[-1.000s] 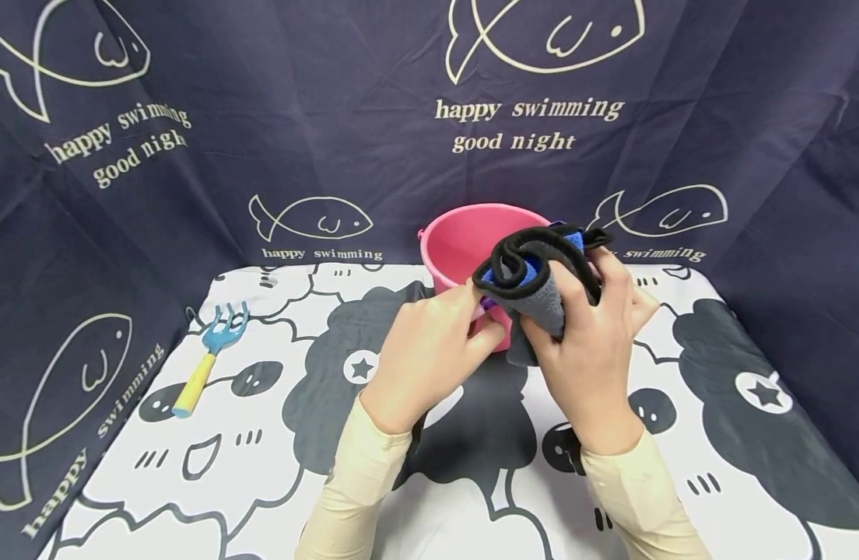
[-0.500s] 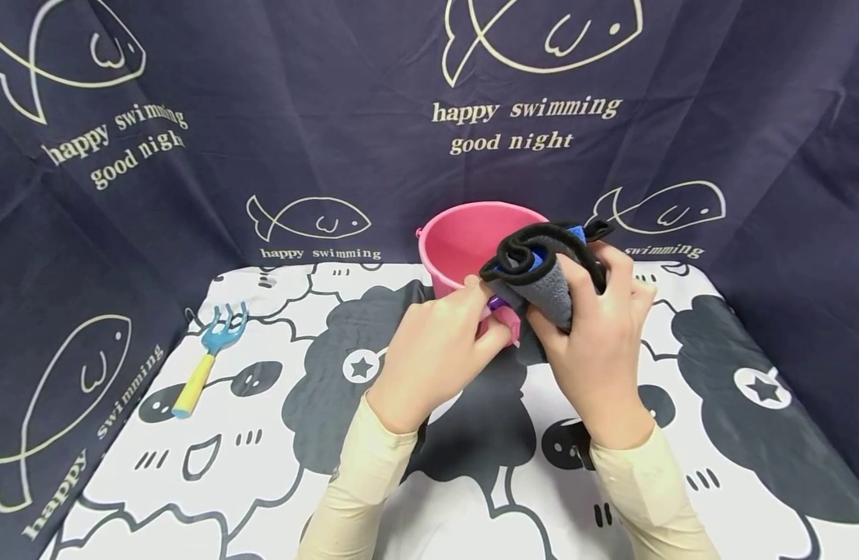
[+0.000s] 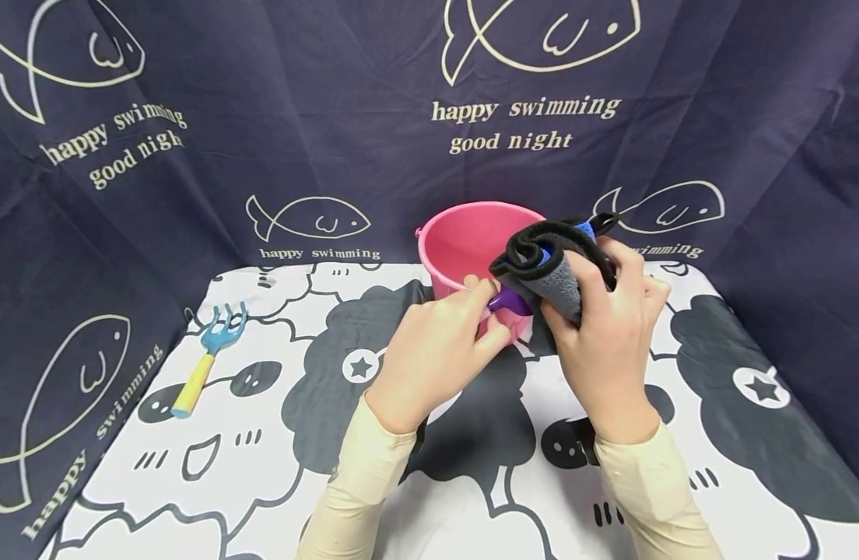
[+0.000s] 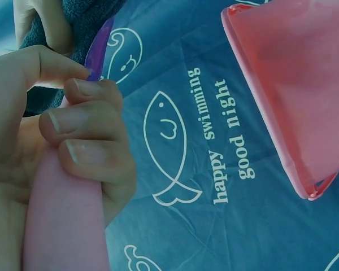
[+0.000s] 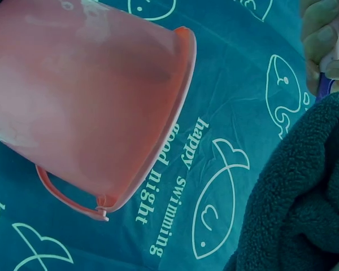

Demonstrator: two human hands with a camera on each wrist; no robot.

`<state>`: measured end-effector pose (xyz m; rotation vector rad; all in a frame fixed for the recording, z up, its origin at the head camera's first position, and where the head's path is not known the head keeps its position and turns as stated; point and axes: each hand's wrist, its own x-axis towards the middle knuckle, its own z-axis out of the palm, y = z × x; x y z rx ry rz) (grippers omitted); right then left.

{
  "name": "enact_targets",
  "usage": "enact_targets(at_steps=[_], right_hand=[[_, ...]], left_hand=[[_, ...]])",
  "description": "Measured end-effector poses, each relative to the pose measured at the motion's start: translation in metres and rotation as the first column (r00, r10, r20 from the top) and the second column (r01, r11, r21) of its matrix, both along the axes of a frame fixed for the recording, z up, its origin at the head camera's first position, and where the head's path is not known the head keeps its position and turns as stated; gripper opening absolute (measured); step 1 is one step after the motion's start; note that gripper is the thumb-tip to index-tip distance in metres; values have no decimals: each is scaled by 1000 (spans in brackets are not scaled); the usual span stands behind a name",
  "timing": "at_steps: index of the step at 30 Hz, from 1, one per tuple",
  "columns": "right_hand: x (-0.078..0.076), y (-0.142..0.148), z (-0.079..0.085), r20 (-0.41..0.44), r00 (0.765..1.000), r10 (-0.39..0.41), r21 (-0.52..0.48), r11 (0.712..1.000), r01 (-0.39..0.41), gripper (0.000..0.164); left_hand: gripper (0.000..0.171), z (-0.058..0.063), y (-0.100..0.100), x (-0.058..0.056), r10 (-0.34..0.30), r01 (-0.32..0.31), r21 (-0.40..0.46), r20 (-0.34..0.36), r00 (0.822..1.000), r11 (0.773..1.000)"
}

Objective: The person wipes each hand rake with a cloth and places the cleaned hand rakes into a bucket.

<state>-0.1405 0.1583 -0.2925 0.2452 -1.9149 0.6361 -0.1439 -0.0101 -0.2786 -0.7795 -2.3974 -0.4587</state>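
My left hand (image 3: 436, 342) grips the pink handle (image 4: 68, 220) of a tool with a purple part (image 3: 510, 302) beyond the fingers; its far end is hidden, so I cannot tell its kind. In my right hand (image 3: 608, 334) is a bunched grey and blue towel (image 3: 552, 276) with black edging. The towel covers the purple part's outer end, with the fingers curled round the cloth. Just behind both hands stands a pink bucket (image 3: 454, 241), its rim partly overlapped by the towel in the head view.
On the left of the sheep-print cloth (image 3: 261, 482) lies a toy hand fork (image 3: 195, 383) with blue tines and a yellow handle. Dark blue fish-print curtains (image 3: 373, 101) rise behind and at both sides. The bucket's handle (image 5: 62, 195) hangs down its side.
My right hand and the towel have shifted right, away from the left hand, baring more of the purple part. The left hand has moved slightly right too. Bucket and fork stay put.
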Motion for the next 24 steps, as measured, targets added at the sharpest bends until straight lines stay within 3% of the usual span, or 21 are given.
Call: enact_targets(at_steps=[13,20,24], right_hand=[[0,1,-4,-84,996,-35,-19,999,33,33],[-2,0,-5,-157,987,-40,-42,999,34,31],[-2,-2,-3,-206,977,-56,-61,997,44,30]], left_hand=[[9,-1,-1,2,-8,8,1,25,1000,1000],[9,1,0,4,-24,25,-4,114,993,1000],[9,1,0,5,-35,36,-2,129,991,999]])
